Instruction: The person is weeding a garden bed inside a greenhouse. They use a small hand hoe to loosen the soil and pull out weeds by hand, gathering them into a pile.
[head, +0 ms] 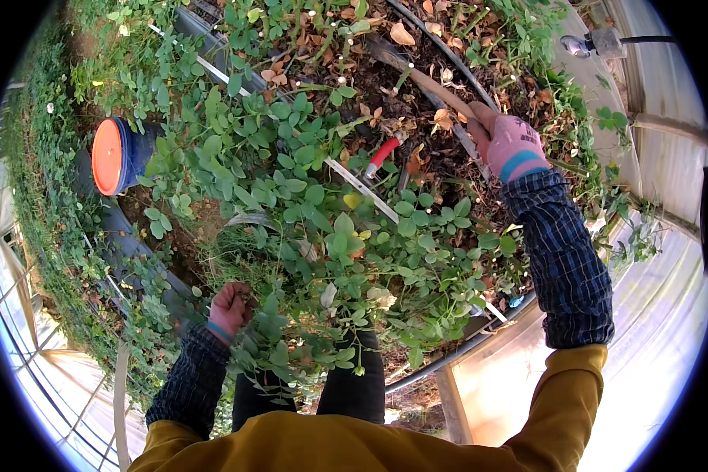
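My right hand (510, 141), in a pink glove with a blue cuff, reaches into the plant bed. Its fingers close around the near end of a curved brown wooden stick (428, 82), which slants over dark soil and dry leaves. Just left of that hand, a tool with a red handle (384, 157) lies among stems; the rest of it is hidden. My left hand (231, 310), gloved alike, is low on the left beside leafy rose-like shoots (271, 330). Its fingers are curled, and whether they hold anything cannot be made out.
A dark blue bucket with an orange lid (107, 156) stands on the left. A thin white strip (363, 190) crosses the foliage. Black irrigation hose (448, 50) runs along the bed. A bulb in a socket (593, 44) hangs near plastic sheeting (666, 153) on the right.
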Action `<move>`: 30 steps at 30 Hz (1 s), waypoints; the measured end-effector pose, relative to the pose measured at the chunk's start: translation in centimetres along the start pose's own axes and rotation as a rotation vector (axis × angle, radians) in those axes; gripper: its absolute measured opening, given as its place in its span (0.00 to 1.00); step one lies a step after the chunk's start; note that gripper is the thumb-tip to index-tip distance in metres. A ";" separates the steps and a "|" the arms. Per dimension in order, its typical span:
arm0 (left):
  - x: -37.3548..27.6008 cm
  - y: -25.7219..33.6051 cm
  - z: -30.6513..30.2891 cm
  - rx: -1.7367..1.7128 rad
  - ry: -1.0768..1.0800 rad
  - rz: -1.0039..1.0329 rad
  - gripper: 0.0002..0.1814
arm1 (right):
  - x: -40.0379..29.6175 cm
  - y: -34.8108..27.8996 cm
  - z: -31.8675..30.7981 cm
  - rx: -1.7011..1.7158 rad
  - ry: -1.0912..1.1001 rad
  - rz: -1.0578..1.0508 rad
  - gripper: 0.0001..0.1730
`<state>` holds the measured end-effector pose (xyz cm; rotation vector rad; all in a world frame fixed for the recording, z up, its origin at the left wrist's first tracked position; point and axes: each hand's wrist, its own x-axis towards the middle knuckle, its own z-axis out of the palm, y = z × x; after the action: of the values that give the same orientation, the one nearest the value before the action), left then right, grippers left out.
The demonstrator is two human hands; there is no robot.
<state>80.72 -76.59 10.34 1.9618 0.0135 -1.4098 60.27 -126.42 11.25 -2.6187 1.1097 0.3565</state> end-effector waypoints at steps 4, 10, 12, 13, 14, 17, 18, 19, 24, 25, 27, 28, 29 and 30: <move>-0.4 -0.4 -2.1 0.008 0.009 0.027 0.12 | -2.4 1.9 -4.2 0.006 -0.204 -0.038 0.16; -0.3 0.0 -2.9 -0.071 -0.035 -0.098 0.24 | -12.1 6.9 -9.7 -0.290 -0.445 -0.050 0.13; -0.3 -1.7 -3.3 -0.077 -0.090 -0.056 0.22 | -14.8 7.5 -11.3 -0.300 -0.411 -0.051 0.13; -0.5 -1.9 -3.0 -0.078 -0.103 -0.037 0.21 | -14.6 5.8 -13.0 -0.279 -0.441 0.036 0.13; -1.2 -1.7 -3.0 0.017 -0.070 -0.056 0.20 | -14.5 6.2 -13.4 -0.199 -0.358 0.031 0.14; -1.0 -5.0 -3.8 -0.159 0.029 -0.172 0.19 | -11.7 4.9 -14.3 0.011 -0.196 0.138 0.17; -1.3 -5.2 -3.6 -0.146 0.041 -0.113 0.18 | -9.6 4.6 -13.2 0.056 -0.110 0.095 0.17; -1.7 -5.3 -3.3 -0.130 0.052 -0.055 0.18 | -7.4 4.2 -11.8 0.103 -0.026 0.054 0.17; -3.0 -6.3 -2.6 -0.111 0.084 -0.095 0.16 | 4.7 1.4 -3.0 0.049 0.178 0.013 0.18; -3.1 -6.7 -2.9 -0.384 0.150 -0.190 0.14 | 7.2 0.4 -1.2 0.092 0.241 0.017 0.19; -3.6 -8.2 -3.7 -0.933 0.243 -0.390 0.12 | 10.7 -2.9 -0.3 -0.121 0.098 0.061 0.21; -3.6 -9.1 -3.8 -0.749 0.210 -0.282 0.10 | 12.3 -3.3 0.8 -0.116 0.170 0.002 0.20; -4.2 -10.5 -3.9 -0.562 0.184 -0.195 0.09 | 13.8 -3.8 2.5 -0.109 0.223 -0.061 0.20; -4.7 -11.7 -3.9 -0.376 0.143 -0.119 0.07 | 14.5 -4.3 2.5 -0.121 0.209 -0.081 0.17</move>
<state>77.42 -63.94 8.62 1.7625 0.4360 -1.2319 72.87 -132.21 4.80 -2.8516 1.0710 0.1387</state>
